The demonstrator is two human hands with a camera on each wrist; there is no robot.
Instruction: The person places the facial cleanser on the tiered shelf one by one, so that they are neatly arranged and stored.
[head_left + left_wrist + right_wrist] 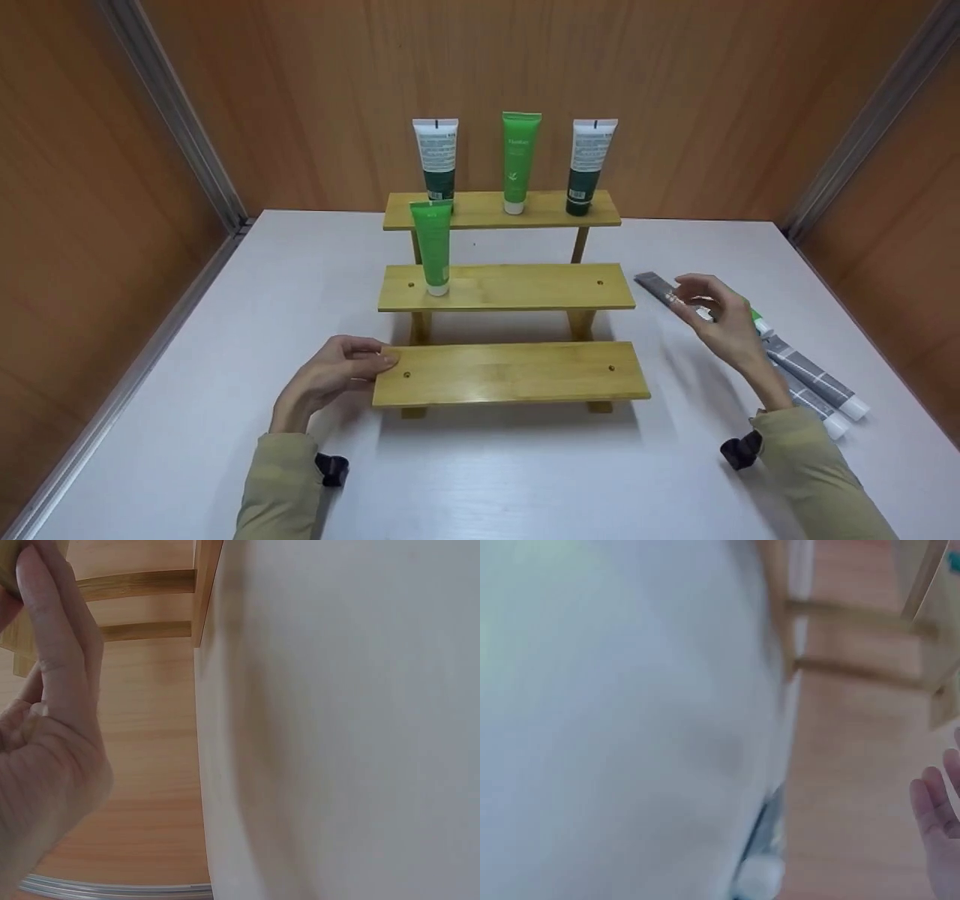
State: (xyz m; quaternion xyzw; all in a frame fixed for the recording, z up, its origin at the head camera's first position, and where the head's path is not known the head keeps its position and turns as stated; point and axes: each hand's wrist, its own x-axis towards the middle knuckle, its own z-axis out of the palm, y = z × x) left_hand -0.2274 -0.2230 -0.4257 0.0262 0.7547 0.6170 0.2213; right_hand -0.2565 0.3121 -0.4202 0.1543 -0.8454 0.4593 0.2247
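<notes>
A three-step wooden display rack [510, 375] stands in the middle of the head view. My left hand [334, 375] holds the left end of its lowest board, thumb on top; the left wrist view shows the fingers at the board. Over the tubes at the right, my right hand [721, 322] hovers with loosely bent fingers and nothing between them. Just beyond its fingertips lies a grey tube [656, 287], partly hidden by the hand. A green tube with a white cap [763, 326] peeks out behind the wrist. Two more grey tubes [817, 375] lie beside the right forearm.
On the top step stand a green tube [519, 161] and two white-and-dark-green tubes [437, 154], one at each side. Another green tube [432, 244] stands at the left of the middle step. Wooden walls [322, 97] enclose the white table [480, 480] at the back and sides.
</notes>
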